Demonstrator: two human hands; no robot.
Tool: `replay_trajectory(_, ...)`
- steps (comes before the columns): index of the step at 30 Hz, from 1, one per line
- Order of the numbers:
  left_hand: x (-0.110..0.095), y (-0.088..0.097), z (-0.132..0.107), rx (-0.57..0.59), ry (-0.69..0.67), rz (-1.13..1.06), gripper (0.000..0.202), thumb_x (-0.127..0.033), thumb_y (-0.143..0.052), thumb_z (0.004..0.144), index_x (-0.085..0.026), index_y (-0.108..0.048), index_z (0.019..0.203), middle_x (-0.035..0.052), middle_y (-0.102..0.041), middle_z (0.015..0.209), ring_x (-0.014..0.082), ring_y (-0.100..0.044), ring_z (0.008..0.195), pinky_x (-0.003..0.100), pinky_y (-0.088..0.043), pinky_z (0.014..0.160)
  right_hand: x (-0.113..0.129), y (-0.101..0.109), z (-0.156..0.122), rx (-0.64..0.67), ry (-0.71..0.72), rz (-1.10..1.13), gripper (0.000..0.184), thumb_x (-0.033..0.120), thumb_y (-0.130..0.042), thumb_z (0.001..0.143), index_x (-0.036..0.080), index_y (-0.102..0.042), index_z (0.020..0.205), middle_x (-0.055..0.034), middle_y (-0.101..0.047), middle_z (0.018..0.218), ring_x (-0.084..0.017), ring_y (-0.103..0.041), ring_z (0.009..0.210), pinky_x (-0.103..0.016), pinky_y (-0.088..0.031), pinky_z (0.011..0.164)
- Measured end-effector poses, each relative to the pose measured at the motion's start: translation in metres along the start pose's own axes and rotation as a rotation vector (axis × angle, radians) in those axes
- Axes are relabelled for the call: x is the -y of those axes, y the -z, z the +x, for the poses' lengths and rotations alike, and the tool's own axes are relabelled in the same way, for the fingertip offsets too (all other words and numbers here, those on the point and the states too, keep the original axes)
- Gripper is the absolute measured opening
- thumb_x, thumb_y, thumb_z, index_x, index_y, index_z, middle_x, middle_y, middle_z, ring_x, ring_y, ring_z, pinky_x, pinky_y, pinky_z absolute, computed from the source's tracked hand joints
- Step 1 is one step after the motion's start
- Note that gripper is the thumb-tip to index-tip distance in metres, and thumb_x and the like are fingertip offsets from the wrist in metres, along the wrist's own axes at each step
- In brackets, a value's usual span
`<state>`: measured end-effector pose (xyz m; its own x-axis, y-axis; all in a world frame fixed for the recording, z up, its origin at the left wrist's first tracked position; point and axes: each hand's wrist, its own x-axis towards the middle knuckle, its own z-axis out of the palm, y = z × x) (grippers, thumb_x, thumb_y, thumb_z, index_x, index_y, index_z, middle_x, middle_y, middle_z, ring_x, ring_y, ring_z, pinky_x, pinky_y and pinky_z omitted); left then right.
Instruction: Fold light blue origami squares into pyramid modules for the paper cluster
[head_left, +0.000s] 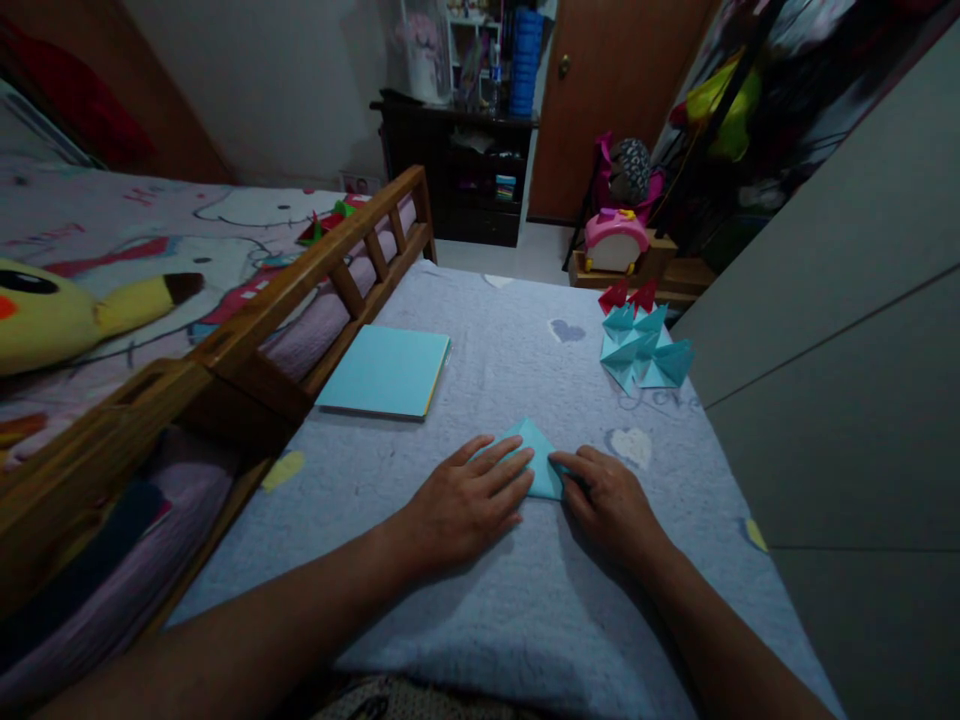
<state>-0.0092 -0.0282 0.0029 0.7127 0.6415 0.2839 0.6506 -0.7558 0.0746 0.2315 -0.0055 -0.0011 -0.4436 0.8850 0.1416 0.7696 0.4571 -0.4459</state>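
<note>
Matt paper triangle (534, 455) on soft cloth sheet (525, 600)

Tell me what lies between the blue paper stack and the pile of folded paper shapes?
Only bare sheet with a printed heart on it, as the head view shows.

Light blue folded paper (534, 452) on seemingly grey-lilac, heart-patterned sheet (525, 330).

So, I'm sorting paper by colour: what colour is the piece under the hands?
Light blue; the folded paper shows best in the head view.
</note>
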Motion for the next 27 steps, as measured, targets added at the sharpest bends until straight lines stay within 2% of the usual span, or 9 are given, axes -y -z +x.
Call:
replay_trajectory(5, 0.0003, -0.007, -0.0017, 0.14, 0.029, -0.021, 0.059, -0.054, -0.044, 0.102, -0.015, -0.042, 0.146, 0.0111, -0.044, 0.156, 0.0258, -0.038, 0.145, 0.04, -0.028, 0.118, -0.0018, -0.0016, -0.0008, -0.016, 0.005, 0.02, 0.031, 0.014, -0.048, 0.09, 0.02, -0.072, 0.11, -0.0054, -0.063, 0.081, -0.019, -0.059, 0.074, -0.031, -0.045, 0.072)
replay_trajectory(8, 0.0014, -0.0087, -0.0028, 0.199, 0.047, -0.032, 0.066, -0.059, -0.041, 0.102, -0.014, -0.038, 0.149, 0.0136, -0.04, 0.158, 0.0269, -0.036, 0.146, 0.041, -0.028, 0.118, -0.0034, -0.0031, -0.0011, -0.026, 0.019, 0.012, 0.031, 0.014, -0.048, 0.09, 0.019, -0.071, 0.111, -0.0058, -0.064, 0.081, -0.019, -0.059, 0.074, -0.032, -0.045, 0.072)
replay_trajectory(27, 0.003, -0.0081, -0.0008, 0.246, 0.075, -0.073, 0.068, -0.06, -0.042, 0.101, -0.015, -0.034, 0.152, 0.0139, -0.036, 0.161, 0.0272, -0.033, 0.148, 0.042, -0.024, 0.121, -0.003, -0.0016, 0.0, 0.006, -0.005, 0.012, 0.033, 0.015, -0.046, 0.092, 0.017, -0.071, 0.113, -0.0079, -0.065, 0.083, -0.021, -0.062, 0.076, -0.035, -0.047, 0.073)
